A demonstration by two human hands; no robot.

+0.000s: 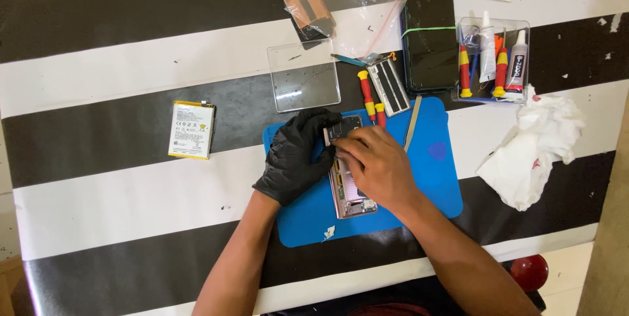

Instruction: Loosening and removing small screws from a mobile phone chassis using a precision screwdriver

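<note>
Phone: an opened phone (350,193) with its back off lies flat on the blue mat (439,188), in the middle of the striped table (98,67). Its small inner parts show.

Left hand: the left hand (298,155) wears a black glove. It is curled around the phone's left edge near the top and holds it steady.

Right hand: the right hand (375,165) is bare. It lies over the top half of the phone with the fingers bent down and pressed close together. I cannot tell if they pinch a tiny part or tool, because the hand hides it.

How it will handle: I think the phone is light, thin and stiff. The open inside looks easy to break, so the metal side edges look like the safe place to hold it. The mat looks soft, so the phone should not slide.

Near the phone: two red and yellow screwdrivers (368,96) lie just above it. A flat metal tool (412,124) lies on the mat to the right.

Farther off: a white battery (190,129) lies well apart on the left. A clear plastic lid (303,75) and a clear tray of tools and glue tubes (493,57) sit up top. A dark phone with a green band (430,34) is beside the tray. A crumpled white tissue (534,149) lies on the right.
</note>
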